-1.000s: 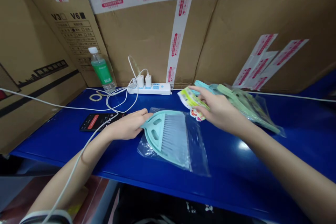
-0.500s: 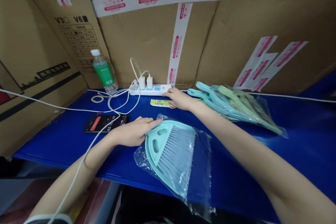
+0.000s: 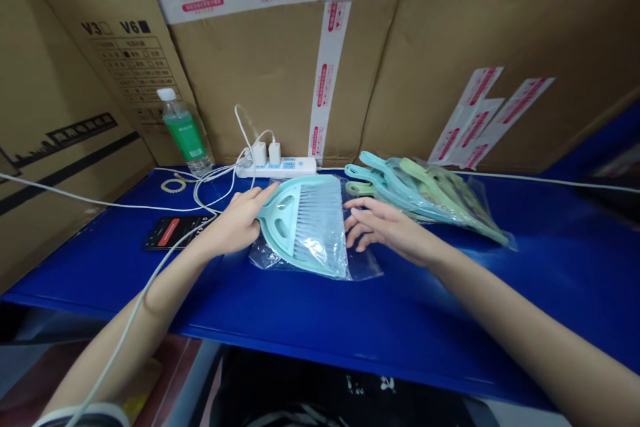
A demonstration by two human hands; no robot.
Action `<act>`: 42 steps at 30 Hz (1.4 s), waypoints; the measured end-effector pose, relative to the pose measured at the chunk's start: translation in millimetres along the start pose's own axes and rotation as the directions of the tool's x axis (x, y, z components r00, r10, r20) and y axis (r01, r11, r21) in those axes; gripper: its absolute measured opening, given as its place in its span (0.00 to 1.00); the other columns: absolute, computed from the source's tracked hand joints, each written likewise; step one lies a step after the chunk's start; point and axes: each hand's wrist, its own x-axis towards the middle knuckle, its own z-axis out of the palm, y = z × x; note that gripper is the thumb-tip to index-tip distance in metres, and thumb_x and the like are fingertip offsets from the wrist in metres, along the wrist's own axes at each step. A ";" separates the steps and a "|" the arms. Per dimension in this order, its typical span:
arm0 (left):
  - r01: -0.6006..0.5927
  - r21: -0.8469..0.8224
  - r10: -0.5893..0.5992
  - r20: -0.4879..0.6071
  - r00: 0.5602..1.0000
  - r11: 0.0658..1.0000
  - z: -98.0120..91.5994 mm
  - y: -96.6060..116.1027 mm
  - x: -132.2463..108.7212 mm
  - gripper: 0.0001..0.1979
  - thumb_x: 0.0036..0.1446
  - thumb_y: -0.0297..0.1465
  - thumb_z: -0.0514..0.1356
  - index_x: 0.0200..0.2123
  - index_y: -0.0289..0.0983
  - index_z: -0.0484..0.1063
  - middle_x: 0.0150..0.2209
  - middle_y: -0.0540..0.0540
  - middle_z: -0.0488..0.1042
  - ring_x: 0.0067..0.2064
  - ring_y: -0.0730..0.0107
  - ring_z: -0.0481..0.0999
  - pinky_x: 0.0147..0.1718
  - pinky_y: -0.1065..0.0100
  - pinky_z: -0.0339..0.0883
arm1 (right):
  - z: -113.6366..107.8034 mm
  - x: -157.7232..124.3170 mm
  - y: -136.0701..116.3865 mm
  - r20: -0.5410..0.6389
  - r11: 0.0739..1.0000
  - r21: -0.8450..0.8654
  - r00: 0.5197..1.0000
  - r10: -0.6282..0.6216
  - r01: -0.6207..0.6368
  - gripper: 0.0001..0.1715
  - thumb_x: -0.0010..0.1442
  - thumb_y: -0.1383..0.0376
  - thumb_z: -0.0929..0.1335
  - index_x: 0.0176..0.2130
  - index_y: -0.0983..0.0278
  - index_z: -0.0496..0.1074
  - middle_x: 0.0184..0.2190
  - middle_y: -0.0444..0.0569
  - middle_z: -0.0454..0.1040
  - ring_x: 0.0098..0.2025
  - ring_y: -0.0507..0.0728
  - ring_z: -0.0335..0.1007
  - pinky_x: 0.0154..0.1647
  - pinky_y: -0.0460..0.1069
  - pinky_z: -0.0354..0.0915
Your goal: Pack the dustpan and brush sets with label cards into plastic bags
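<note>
Power strip [image 3: 293, 167] behind bagged brush [image 3: 307, 223] — handle pile [image 3: 430, 195] right, phone [image 3: 170, 231] left.

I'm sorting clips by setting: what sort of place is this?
Probably a packing or stockroom bench: taped brown cardboard cartons wall in a blue worktop, where teal and green plastic handled goods lie piled in clear bags.

Bright, even overhead light, soft glare on the blue shelf [image 3: 450, 320], wide-angle bending at edges.

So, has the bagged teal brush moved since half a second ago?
Yes. The bagged teal brush has moved back, away from the near edge and toward the power strip; its far edge now lies just beside it.
</note>
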 end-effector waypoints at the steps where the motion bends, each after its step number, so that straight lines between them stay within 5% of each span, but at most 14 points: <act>1: -0.014 -0.009 0.014 -0.001 1.000 1.000 1.9 1.0 0.3 0.34 0.54 0.20 0.47 0.66 0.34 0.51 0.52 0.36 0.70 0.53 0.55 0.68 0.52 0.49 0.64 | 3.9 0.6 2.2 0.008 0.999 0.029 1.000 0.015 -0.016 0.08 0.64 0.61 0.62 0.43 0.62 0.62 0.32 0.50 0.76 0.30 0.54 0.76 0.31 0.50 0.73; 5: -0.095 -0.011 0.094 -0.030 0.995 0.995 9.1 7.8 -1.5 0.34 0.53 0.19 0.49 0.65 0.38 0.54 0.48 0.41 0.72 0.48 0.58 0.71 0.50 0.53 0.67 | 13.5 2.7 10.1 0.023 0.989 0.135 0.998 0.053 -0.055 0.10 0.59 0.63 0.65 0.42 0.62 0.63 0.35 0.52 0.78 0.36 0.55 0.78 0.38 0.52 0.74; 8: -0.121 0.118 0.141 -0.179 0.974 0.986 10.6 17.7 -6.3 0.32 0.53 0.17 0.48 0.62 0.35 0.59 0.50 0.36 0.69 0.51 0.55 0.68 0.50 0.50 0.66 | 10.7 0.7 14.2 -0.016 0.982 0.188 0.999 0.040 -0.036 0.17 0.56 0.63 0.68 0.45 0.61 0.63 0.39 0.52 0.79 0.39 0.57 0.78 0.42 0.54 0.74; 11: -0.271 0.236 0.338 -0.320 0.885 0.933 7.8 30.5 -12.0 0.26 0.56 0.18 0.48 0.57 0.34 0.64 0.56 0.33 0.65 0.58 0.50 0.63 0.53 0.46 0.62 | 2.7 -2.5 14.0 -0.087 0.975 0.224 0.996 0.017 0.003 0.23 0.54 0.58 0.71 0.47 0.59 0.62 0.43 0.52 0.79 0.44 0.59 0.77 0.46 0.55 0.72; 14: -0.494 0.309 0.576 -0.294 0.763 0.813 5.4 40.7 -15.2 0.16 0.63 0.26 0.52 0.53 0.33 0.67 0.50 0.38 0.73 0.51 0.58 0.69 0.49 0.55 0.65 | -2.4 -5.7 10.1 -0.158 0.956 0.292 0.986 0.042 0.006 0.33 0.46 0.53 0.76 0.47 0.59 0.64 0.44 0.52 0.79 0.46 0.60 0.77 0.47 0.55 0.72; 18: -0.510 0.483 0.691 -0.351 0.633 0.712 7.1 44.7 -15.2 0.10 0.66 0.23 0.54 0.47 0.33 0.70 0.37 0.48 0.79 0.36 0.71 0.74 0.38 0.66 0.65 | 1.4 -9.7 4.6 -0.147 0.948 0.318 0.986 0.081 -0.030 0.37 0.42 0.50 0.78 0.47 0.60 0.67 0.42 0.52 0.80 0.44 0.61 0.77 0.42 0.54 0.73; 20: -0.498 0.511 0.703 -0.373 0.606 0.701 7.6 44.0 -15.5 0.08 0.66 0.21 0.54 0.45 0.33 0.71 0.35 0.49 0.79 0.33 0.73 0.74 0.32 0.68 0.64 | 3.8 -11.0 2.8 -0.141 0.955 0.295 0.988 0.065 -0.021 0.36 0.44 0.50 0.77 0.48 0.60 0.67 0.42 0.52 0.80 0.44 0.62 0.77 0.40 0.54 0.73; 23: -0.416 0.601 0.700 -0.376 0.607 0.683 3.7 40.9 -17.7 0.07 0.65 0.22 0.55 0.42 0.33 0.72 0.34 0.48 0.80 0.31 0.72 0.74 0.27 0.69 0.64 | 0.9 -12.3 -0.1 -0.172 0.967 0.252 0.985 0.014 0.030 0.33 0.46 0.50 0.76 0.49 0.58 0.68 0.42 0.50 0.80 0.45 0.63 0.77 0.39 0.54 0.74; 26: -0.205 0.699 0.652 -0.463 0.600 0.685 -7.5 33.3 -22.0 0.07 0.63 0.21 0.56 0.39 0.35 0.74 0.35 0.47 0.79 0.31 0.71 0.73 0.27 0.69 0.67 | -8.7 -13.5 -4.7 -0.213 0.974 0.219 0.977 -0.005 0.053 0.31 0.46 0.50 0.75 0.48 0.57 0.69 0.42 0.49 0.80 0.47 0.64 0.76 0.42 0.56 0.74; 31: 0.303 0.627 0.483 -0.762 0.432 0.718 -34.2 14.3 -34.8 0.15 0.60 0.16 0.55 0.36 0.39 0.77 0.33 0.45 0.75 0.32 0.67 0.69 0.27 0.66 0.65 | -19.3 -15.4 -11.1 -0.294 0.976 0.208 0.956 -0.008 0.072 0.32 0.44 0.50 0.76 0.46 0.56 0.69 0.44 0.50 0.80 0.48 0.65 0.75 0.47 0.58 0.73; 32: 0.400 0.577 0.413 -0.805 0.425 0.712 -38.5 11.1 -37.4 0.17 0.61 0.16 0.53 0.36 0.40 0.77 0.35 0.44 0.75 0.33 0.65 0.69 0.26 0.65 0.63 | -19.3 -15.5 -11.2 -0.303 0.975 0.208 0.953 -0.004 0.071 0.32 0.44 0.49 0.76 0.46 0.56 0.69 0.44 0.49 0.79 0.48 0.65 0.76 0.47 0.59 0.73; 35: 0.589 0.498 0.151 -0.829 0.539 0.636 -45.1 2.7 -42.9 0.19 0.62 0.19 0.49 0.38 0.38 0.78 0.39 0.38 0.73 0.37 0.58 0.69 0.25 0.63 0.61 | -16.6 -15.3 -8.9 -0.302 0.978 0.198 0.953 -0.001 0.064 0.32 0.44 0.49 0.76 0.46 0.56 0.69 0.45 0.49 0.79 0.47 0.65 0.76 0.45 0.59 0.73; 39: 0.578 0.575 -0.256 -0.545 0.798 0.579 -40.2 -8.5 -41.4 0.18 0.58 0.20 0.48 0.32 0.34 0.79 0.34 0.35 0.73 0.41 0.49 0.70 0.27 0.61 0.62 | -9.1 -13.6 -1.7 -0.224 0.978 0.201 0.975 0.001 0.045 0.33 0.47 0.50 0.75 0.49 0.56 0.67 0.46 0.50 0.79 0.47 0.65 0.75 0.43 0.59 0.73; 42: 0.532 0.600 -0.423 -0.328 0.845 0.597 -33.5 -15.9 -35.8 0.17 0.53 0.17 0.49 0.31 0.31 0.79 0.33 0.31 0.75 0.44 0.43 0.72 0.30 0.59 0.64 | -1.6 -11.8 5.4 -0.160 0.969 0.246 0.986 0.044 -0.003 0.35 0.47 0.49 0.75 0.51 0.58 0.67 0.46 0.52 0.79 0.48 0.65 0.75 0.44 0.58 0.73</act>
